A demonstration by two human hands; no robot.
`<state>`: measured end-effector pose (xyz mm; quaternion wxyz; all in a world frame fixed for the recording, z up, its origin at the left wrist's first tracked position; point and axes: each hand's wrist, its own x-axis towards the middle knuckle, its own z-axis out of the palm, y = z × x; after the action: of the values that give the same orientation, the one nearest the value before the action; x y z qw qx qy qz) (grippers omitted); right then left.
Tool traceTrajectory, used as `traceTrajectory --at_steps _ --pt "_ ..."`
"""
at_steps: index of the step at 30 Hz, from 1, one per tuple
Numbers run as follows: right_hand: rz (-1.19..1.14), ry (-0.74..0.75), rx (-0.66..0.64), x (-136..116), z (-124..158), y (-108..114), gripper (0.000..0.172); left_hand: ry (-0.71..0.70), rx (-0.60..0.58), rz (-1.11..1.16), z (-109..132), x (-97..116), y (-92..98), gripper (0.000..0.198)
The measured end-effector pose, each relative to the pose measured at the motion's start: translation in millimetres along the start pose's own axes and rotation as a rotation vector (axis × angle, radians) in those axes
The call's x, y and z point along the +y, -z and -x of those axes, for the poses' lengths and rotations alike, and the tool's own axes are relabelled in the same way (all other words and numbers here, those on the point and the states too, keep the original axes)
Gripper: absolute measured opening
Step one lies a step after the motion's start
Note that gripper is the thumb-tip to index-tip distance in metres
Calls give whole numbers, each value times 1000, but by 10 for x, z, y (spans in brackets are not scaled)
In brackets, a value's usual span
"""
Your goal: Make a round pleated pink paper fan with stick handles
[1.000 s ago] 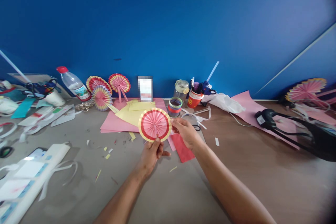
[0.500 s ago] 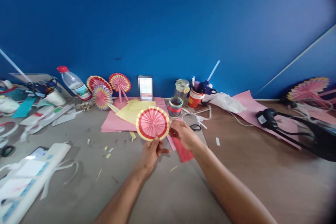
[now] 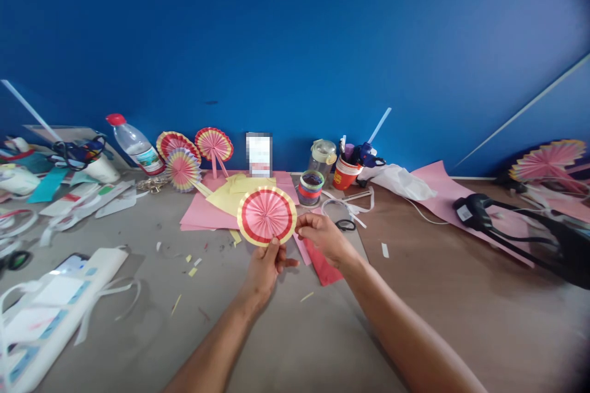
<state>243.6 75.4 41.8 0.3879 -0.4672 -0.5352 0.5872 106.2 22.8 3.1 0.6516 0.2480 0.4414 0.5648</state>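
Observation:
A round pleated paper fan (image 3: 267, 215), pink in the middle with a red ring and a yellow rim, is held up above the desk. My left hand (image 3: 268, 264) pinches its lower edge, thumb in front and the other fingers mostly behind. At the fan's right rim is my right hand (image 3: 325, 238), its thumb and fingertips closed together on the edge. Behind the fan, yellow paper (image 3: 221, 199) lies over pink sheets (image 3: 196, 216). A red paper piece (image 3: 325, 267) is on the desk beneath my right hand.
Finished-looking paper fans (image 3: 214, 144) lean at the back, beside a tilted water bottle (image 3: 141, 150). A phone (image 3: 259, 156), a jar (image 3: 310, 189) and a red cup of tools (image 3: 345, 175) stand along the blue wall. A white power strip (image 3: 69, 313) lies left; a black strapped device (image 3: 488, 209) lies right.
The view has turned slightly left, so the background sits a little further right. Both hands keep nearly the same hold at the fan's lower and right edges.

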Motion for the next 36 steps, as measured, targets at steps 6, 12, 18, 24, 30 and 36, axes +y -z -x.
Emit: traceTrajectory --at_steps 6,12,18,24,30,36 --pt "-65 -80 -55 -36 5 15 10 -5 3 -4 -3 1 2 42" --pt "-63 -38 43 33 -23 -19 20 -1 0 -23 6 3 -9 41" --pt "-140 -78 43 -30 -10 16 8 -1 -17 -26 14 -5 -5 40" --pt "-200 -105 -30 -30 28 -45 29 0 -32 4 25 12 -30 40" --pt "-368 -113 -88 82 91 -291 33 4 -47 -21 37 -11 -48 39" --pt "-436 -204 4 135 108 -345 31 35 -150 -82 61 -92 -79 39"
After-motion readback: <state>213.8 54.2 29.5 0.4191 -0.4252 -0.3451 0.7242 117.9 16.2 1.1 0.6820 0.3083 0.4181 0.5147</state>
